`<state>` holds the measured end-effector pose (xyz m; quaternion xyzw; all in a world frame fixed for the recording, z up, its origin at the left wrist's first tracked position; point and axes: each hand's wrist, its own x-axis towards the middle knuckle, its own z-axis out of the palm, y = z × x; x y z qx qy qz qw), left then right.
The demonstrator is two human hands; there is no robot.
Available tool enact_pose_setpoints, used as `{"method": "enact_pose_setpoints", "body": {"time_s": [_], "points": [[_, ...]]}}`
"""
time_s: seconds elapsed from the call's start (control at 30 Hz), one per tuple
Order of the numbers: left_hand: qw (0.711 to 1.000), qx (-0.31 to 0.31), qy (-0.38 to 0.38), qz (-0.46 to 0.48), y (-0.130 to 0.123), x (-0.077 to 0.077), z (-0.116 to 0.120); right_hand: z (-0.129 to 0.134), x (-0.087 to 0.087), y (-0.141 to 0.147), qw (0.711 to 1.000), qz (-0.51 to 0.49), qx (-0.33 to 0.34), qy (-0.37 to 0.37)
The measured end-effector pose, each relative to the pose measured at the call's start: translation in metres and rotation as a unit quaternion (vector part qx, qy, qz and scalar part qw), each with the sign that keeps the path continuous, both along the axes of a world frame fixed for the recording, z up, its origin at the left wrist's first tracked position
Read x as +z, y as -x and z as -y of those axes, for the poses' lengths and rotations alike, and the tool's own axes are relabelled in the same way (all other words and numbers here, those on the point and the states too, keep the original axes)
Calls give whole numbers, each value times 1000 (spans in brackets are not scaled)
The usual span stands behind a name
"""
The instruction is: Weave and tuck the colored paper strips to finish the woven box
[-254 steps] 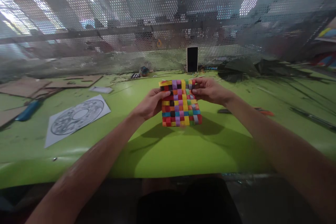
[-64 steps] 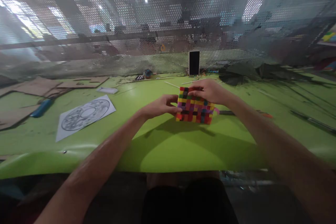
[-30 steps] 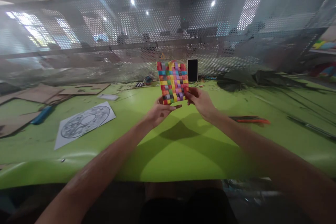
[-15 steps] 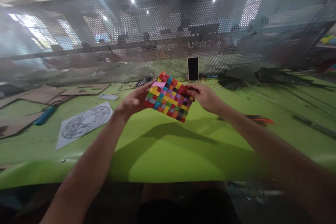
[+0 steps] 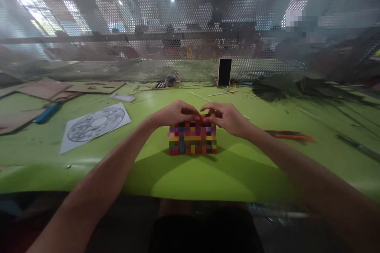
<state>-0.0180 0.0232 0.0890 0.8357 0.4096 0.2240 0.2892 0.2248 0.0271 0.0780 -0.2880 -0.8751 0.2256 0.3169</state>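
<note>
A small woven piece of many-coloured strips [image 5: 192, 138], in a checkered pattern, stands upright near the middle of the green table [image 5: 202, 180]. My left hand [image 5: 178, 112] is closed on its top edge, left of the middle, with fingertips pinching the rim. From the right, my right hand [image 5: 227, 116] grips the same top edge, its fingers bent over the weave. The fingertips of both hands nearly meet. They cover part of the upper rows, and the back of the weave is hidden.
On the left lie a paper with a round printed pattern [image 5: 96, 124], a blue tool [image 5: 47, 113] and brown cardboard [image 5: 44, 89]. A phone [image 5: 225, 72] leans against the perforated screen [image 5: 142, 55]. On the right are an orange-edged tool [image 5: 292, 136] and dark leaves [image 5: 273, 87].
The woven piece has come down from a tilted hold in the air to upright at the table. Both hands have moved from its sides to its top edge, closer together.
</note>
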Motion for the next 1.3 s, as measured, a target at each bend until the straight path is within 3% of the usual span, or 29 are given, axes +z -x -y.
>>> {"method": "enact_pose_setpoints", "body": {"time_s": [0.17, 0.43, 0.87, 1.17, 1.3], "points": [[1000, 6, -3, -23, 4, 2, -3, -1, -3, -2, 996, -26, 11, 87], [999, -14, -27, -15, -5, -2, -4, -1, 2, -3, 994, -28, 37, 95], [999, -12, 2, 31, -8, -4, -4, 11, -3, 13, 969, -59, -116, 208], [1000, -14, -5, -1, -9, 1, 0, 16, -1, 17, 957, -100, -156, 225], [1000, -7, -8, -2, -9, -1, -2, 15, -3, 16, 961, -89, -126, 231]]}}
